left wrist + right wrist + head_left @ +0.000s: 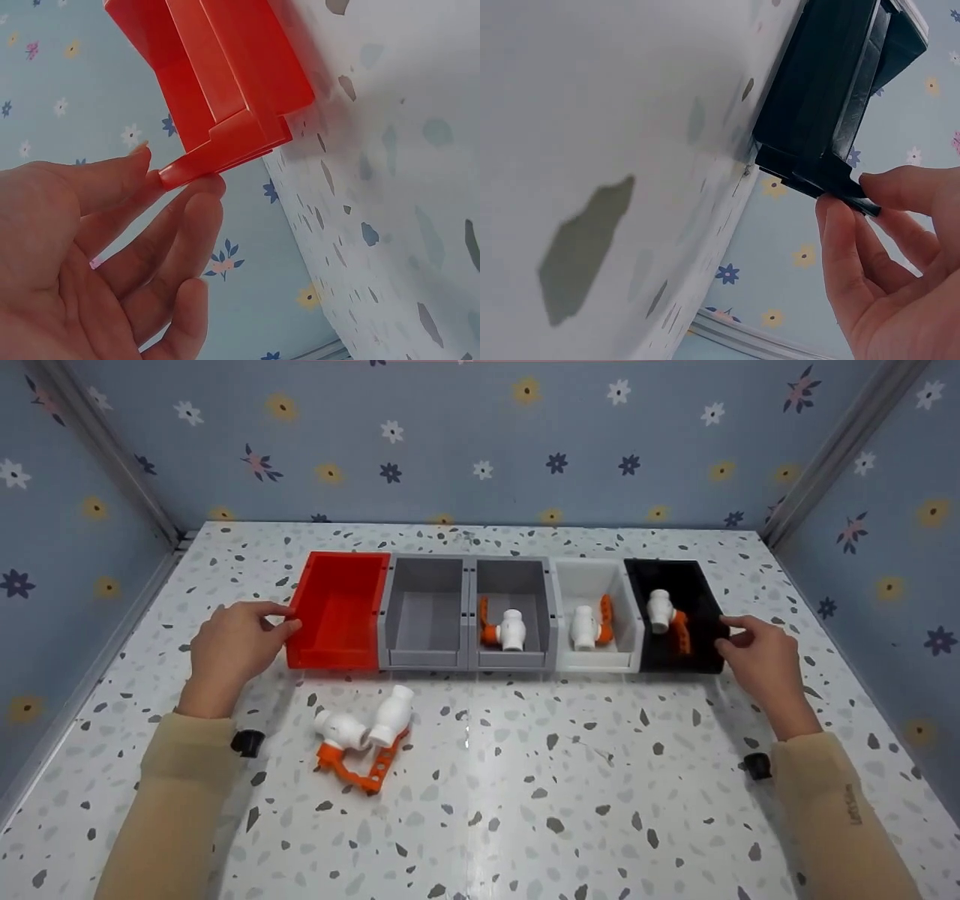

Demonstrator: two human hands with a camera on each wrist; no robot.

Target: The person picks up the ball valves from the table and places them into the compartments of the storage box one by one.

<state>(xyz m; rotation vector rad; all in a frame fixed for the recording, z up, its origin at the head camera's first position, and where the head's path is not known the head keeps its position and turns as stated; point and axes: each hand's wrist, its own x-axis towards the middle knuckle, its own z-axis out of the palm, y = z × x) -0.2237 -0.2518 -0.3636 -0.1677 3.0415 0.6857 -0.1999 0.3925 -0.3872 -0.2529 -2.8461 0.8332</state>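
Note:
At the left end of a joined row of bins, my left hand (238,649) pinches the side wall of the red bin (334,649) between thumb and fingers. My right hand (766,660) pinches the outer wall of the black bin (705,619) at the other end. Between them stand two grey bins (427,660) and a white bin (596,661). White ball valves with orange handles lie singly in the right grey bin (512,630), the white bin and the black bin (660,611). Both wrist views show the grips: red bin (240,127), black bin (817,97).
Two more white ball valves (393,716) with orange handles lie on the speckled table (525,825) in front of the red bin. Flowered panels (480,435) enclose the table at the back and both sides.

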